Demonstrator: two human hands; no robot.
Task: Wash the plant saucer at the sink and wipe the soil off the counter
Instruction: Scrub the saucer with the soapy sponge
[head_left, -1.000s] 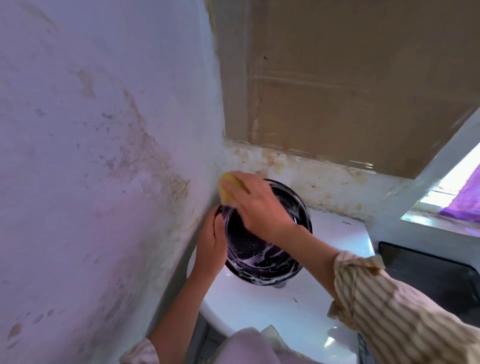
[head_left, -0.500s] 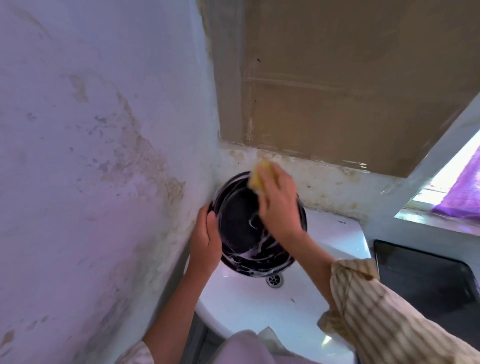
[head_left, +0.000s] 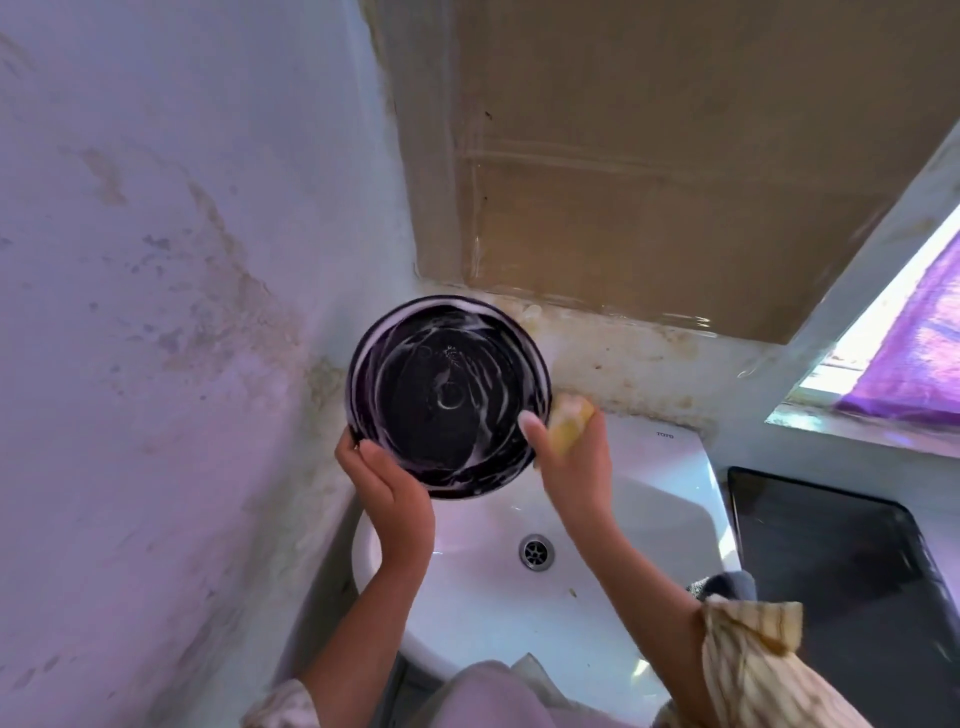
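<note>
The left hand holds the soapy dark saucer tilted above the sink, its grip closed on the rim at seven o'clock. The right hand, at four o'clock, clutches a yellow sponge. Scrubbing looks nearly finished; rinsing probably comes next.

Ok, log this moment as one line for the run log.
stage: scrubbing | left hand: holds soapy saucer tilted over sink | right hand: grips yellow sponge at saucer's right rim | rinse: not yet
</note>
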